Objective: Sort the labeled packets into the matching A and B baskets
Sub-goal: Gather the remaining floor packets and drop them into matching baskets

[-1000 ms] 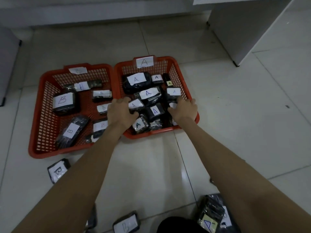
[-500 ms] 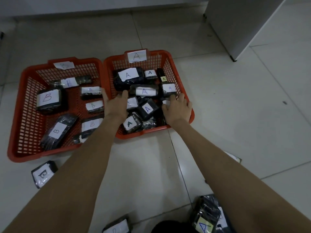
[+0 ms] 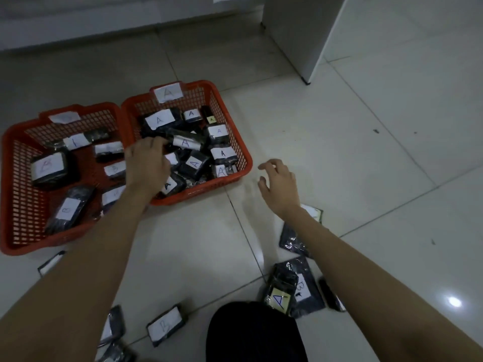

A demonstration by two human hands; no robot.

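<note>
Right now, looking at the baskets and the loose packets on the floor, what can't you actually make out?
- Head view, left hand: its fingers hide whether it holds a packet in the A basket.
- B basket tag: letter too blurred to read.
- Packet at the bottom left edge: label foreshortened, letter unreadable.
- Packet under the right forearm: label mostly hidden by the arm.
- Right hand: motion-blurred, holds nothing.

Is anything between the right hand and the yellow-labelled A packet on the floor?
Nothing visible. The right hand hovers over bare tile, and the A packet lies nearer the person, on top of a B packet.
</note>
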